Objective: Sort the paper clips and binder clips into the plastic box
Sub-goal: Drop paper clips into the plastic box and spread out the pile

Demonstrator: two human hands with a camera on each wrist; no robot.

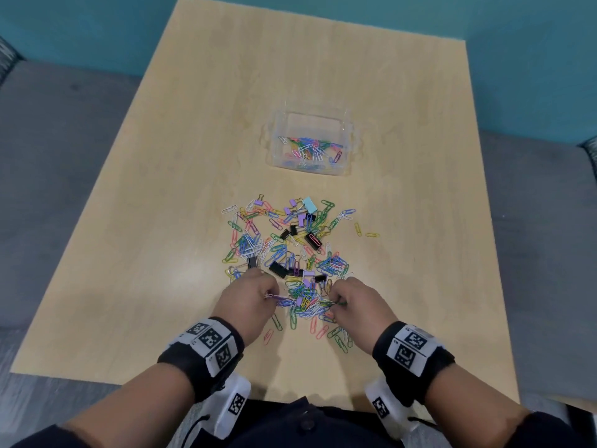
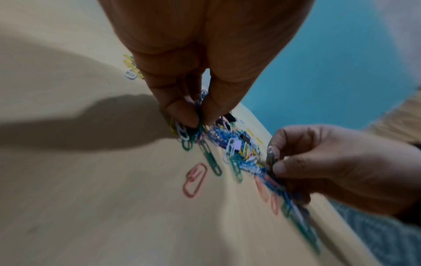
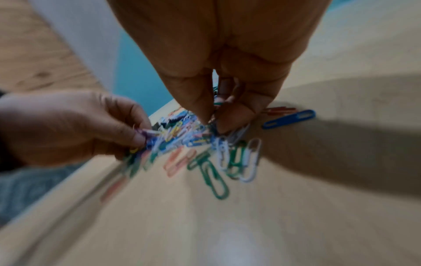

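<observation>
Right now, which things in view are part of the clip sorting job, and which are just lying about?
Part of the job:
- plastic box, paper clips already inside
- paper clips heaped on the table
- binder clips mixed in
- left hand and right hand, each pinching clips

Just there:
- table
- wrist bands

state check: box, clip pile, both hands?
Clear plastic box: open, upright, holds some coloured paper clips.
Mixed pile of coloured paper clips and binder clips: loose on the light wooden table, unsorted.
Left hand: pinching paper clips at the pile's near edge.
Right hand: pinching paper clips there too.
</observation>
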